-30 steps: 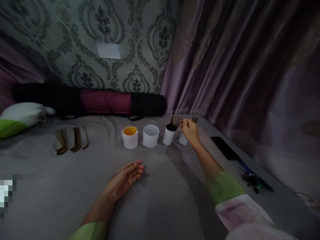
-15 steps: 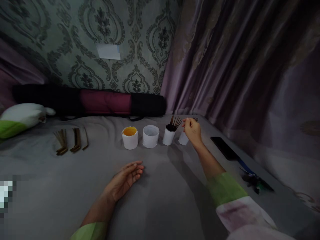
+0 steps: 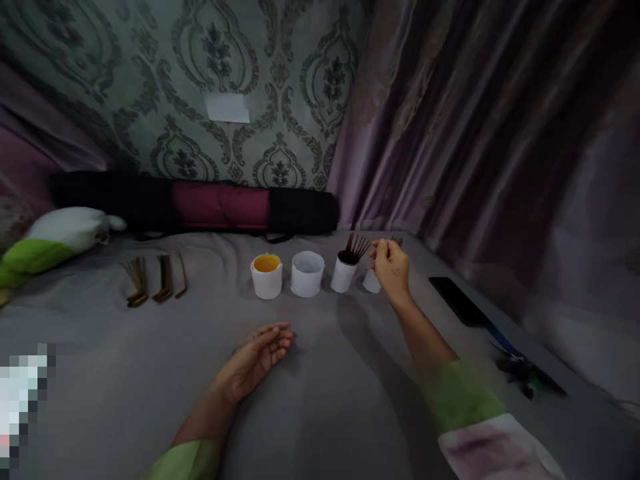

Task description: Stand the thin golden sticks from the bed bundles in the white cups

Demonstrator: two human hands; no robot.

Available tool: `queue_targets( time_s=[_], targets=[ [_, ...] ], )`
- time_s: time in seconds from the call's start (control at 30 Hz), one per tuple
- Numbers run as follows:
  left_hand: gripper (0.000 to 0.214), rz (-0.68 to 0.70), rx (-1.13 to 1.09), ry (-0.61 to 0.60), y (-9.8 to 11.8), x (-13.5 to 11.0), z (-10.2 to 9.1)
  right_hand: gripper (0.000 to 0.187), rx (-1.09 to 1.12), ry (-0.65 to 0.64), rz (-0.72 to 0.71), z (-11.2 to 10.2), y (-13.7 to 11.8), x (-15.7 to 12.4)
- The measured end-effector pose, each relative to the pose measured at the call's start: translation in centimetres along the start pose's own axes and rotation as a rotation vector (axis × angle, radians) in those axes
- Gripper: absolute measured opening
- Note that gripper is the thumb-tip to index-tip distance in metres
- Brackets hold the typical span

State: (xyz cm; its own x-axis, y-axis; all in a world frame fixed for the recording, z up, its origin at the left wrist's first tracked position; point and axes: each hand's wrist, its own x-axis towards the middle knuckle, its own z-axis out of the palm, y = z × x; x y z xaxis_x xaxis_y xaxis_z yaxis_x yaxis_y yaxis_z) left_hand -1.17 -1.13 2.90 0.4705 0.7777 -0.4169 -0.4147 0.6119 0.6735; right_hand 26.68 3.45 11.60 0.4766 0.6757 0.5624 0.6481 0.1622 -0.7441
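Observation:
My right hand [image 3: 393, 270] is raised in front of the rightmost white cup [image 3: 371, 283], hiding most of it. Its fingers are pinched together, and whatever they hold is hidden. Thin dark sticks show behind the hand above that cup. Just left stands a white cup [image 3: 342, 277] with several thin brown sticks [image 3: 360, 247] leaning out of it. Further left are a wide white cup [image 3: 307, 281], greyish inside, and a white cup with an orange-yellow inside [image 3: 268, 283]. My left hand [image 3: 257, 360] rests on the grey cloth [image 3: 320, 400], fingers loosely curled and apart, holding nothing.
Bent brown sticks [image 3: 163, 280] lie in groups at the left, near a white and green plush toy [image 3: 65, 233]. A long black and maroon bag [image 3: 220, 205] lies along the wall. At the right are a black phone [image 3: 457, 300] and a dark bunch with a blue strap [image 3: 523, 370].
The whole view has shifted, so the things appear slightly further right. My hands keep nearly the same places beside the cups, the right one still pinched and the left one still open.

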Motion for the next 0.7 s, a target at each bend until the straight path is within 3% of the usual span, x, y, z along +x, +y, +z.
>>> queue_targets(
  time_s=[0.23, 0.47, 0.7],
  targets=[
    [0.016, 0.018, -0.062, -0.016, -0.2, 0.4, -0.3, 0.038, 0.127, -0.084, 0.098, 1.4, -0.9, -3.0],
    [0.016, 0.031, -0.103, -0.057, -0.3, 0.6, -0.8, 0.037, 0.169, -0.219, 0.179, 3.8, -0.3, -6.6],
    [0.014, 0.029, -0.121, -0.062, -0.2, 0.5, -0.6, 0.037, 0.164, -0.438, 0.223, 6.4, -0.1, -10.3]
  ],
)
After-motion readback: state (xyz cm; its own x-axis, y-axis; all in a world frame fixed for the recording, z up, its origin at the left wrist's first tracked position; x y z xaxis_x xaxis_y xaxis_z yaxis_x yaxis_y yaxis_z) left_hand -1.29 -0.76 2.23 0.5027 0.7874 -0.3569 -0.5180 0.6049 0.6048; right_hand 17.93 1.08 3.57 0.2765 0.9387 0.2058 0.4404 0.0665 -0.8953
